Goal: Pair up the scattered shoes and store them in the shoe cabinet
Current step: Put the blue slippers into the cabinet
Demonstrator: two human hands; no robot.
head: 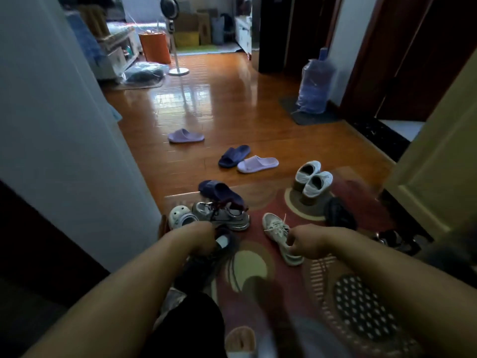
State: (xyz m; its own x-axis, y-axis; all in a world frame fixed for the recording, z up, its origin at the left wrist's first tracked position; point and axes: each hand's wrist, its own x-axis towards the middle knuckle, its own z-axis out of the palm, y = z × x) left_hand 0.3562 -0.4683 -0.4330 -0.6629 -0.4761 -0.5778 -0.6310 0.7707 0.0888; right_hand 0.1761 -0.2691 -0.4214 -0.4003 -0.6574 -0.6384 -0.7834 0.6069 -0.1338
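Shoes lie scattered on a patterned rug and the wooden floor. My left hand grips a dark sneaker at the rug's left edge. My right hand holds a white laced sneaker by its heel end. Behind my left hand sit a grey sneaker, a white clog and a navy slide. A pair of white sneakers stands together at the right. Further off lie another navy slide and two lilac slides.
A white wall runs along the left; a cream door panel stands at the right. A dark shoe lies on the rug's right side. A wrapped water bottle and a standing fan are further back.
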